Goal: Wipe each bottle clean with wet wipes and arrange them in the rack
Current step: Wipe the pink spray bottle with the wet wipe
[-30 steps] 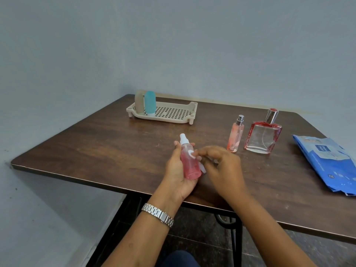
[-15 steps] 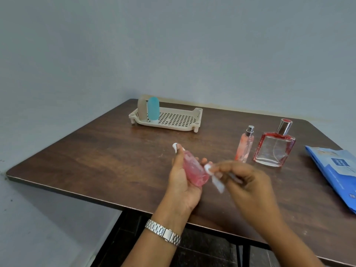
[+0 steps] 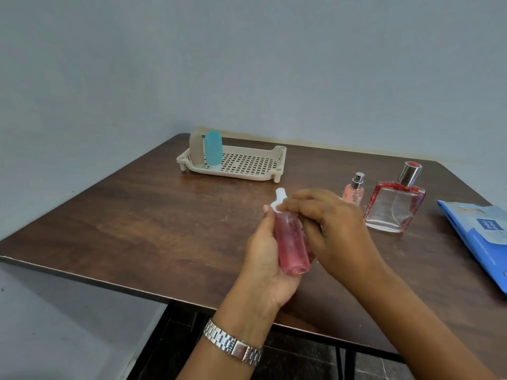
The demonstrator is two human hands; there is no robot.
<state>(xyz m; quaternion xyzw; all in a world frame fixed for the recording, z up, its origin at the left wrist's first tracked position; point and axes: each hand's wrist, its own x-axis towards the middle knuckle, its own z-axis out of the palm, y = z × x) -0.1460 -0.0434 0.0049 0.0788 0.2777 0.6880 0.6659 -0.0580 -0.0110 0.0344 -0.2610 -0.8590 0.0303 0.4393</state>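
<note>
we've got the pink spray bottle (image 3: 291, 244) gripped in our left hand (image 3: 264, 259) while our right hand (image 3: 332, 229) curls its fingers at the neck, can't tell what it's pinching

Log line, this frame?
left hand: holds pink bottle | right hand: at its neck | rack: beige bottle, blue bottle | table: spray bottle, perfume bottle

We're in some plain room at home, we reckon: bare grey wall (image 3: 247, 64), wooden table (image 3: 137, 215), perfume bottle (image 3: 395, 207), wipes pack (image 3: 477, 237).
</note>
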